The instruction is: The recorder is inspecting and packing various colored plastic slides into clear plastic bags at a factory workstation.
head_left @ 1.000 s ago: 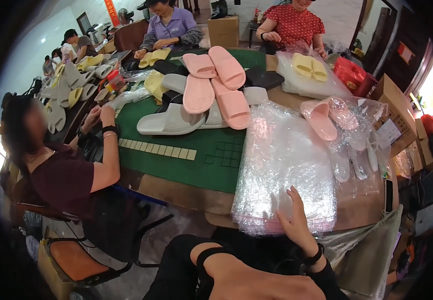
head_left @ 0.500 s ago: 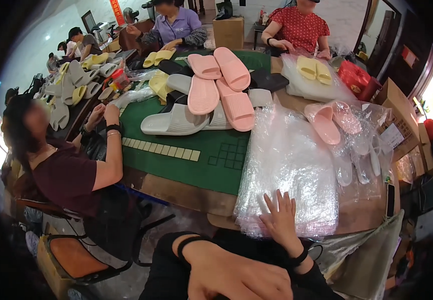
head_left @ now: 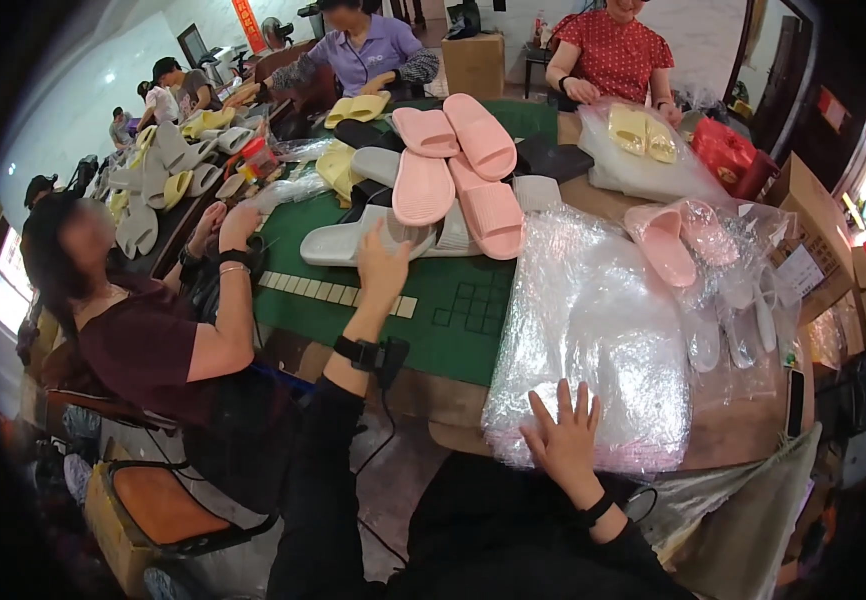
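Observation:
My left hand [head_left: 384, 262] is stretched forward over the near edge of a grey slipper [head_left: 328, 245], fingers apart; whether it touches the slipper is hard to tell. My right hand [head_left: 565, 440] lies flat with spread fingers on a stack of clear plastic bags [head_left: 593, 320]. Pink slippers [head_left: 423, 188] are heaped on top of the grey ones, left of the bags. Beside the stack, a pair of pink slippers [head_left: 661, 248] rests on clear wrapping, one of them shiny under plastic.
A person in a dark red top [head_left: 153, 330] works at my left; two others sit across the table. Yellow slippers on plastic [head_left: 643, 135] lie far right. A cardboard box [head_left: 823, 230] stands at the right edge, a phone [head_left: 796, 400] nearer me. An orange chair [head_left: 168, 500] is low left.
My left hand has swung from low in front of me up and forward to the grey slipper. My right hand stays on the bags. The whole view has shifted slightly.

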Tool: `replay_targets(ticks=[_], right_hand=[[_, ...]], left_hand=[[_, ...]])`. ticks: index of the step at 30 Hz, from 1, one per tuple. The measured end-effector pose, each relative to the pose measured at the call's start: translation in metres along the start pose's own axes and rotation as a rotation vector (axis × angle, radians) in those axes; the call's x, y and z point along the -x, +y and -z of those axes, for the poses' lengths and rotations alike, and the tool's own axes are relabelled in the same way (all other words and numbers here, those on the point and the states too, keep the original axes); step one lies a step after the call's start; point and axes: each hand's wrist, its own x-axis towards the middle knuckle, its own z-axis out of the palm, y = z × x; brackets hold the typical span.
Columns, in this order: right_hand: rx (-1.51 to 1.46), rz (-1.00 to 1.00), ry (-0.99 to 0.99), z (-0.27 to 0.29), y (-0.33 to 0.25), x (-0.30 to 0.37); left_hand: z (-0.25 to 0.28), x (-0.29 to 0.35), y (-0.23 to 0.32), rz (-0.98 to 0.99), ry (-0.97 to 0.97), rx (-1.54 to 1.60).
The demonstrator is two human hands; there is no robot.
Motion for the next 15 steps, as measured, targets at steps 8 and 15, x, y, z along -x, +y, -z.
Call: replay_targets(ticks=[8,15], right_hand=[[0.032,0.015,0.028,0.0,0.0,0.002],[0.031,0.009,0.0,-0.004,-0.003,0.004]], left_hand=[[0.004,-0.022,-0.049,0.133,0.135,-0.413],[-0.014,0.02,-0.035,0.18,0.031,-0.101]])
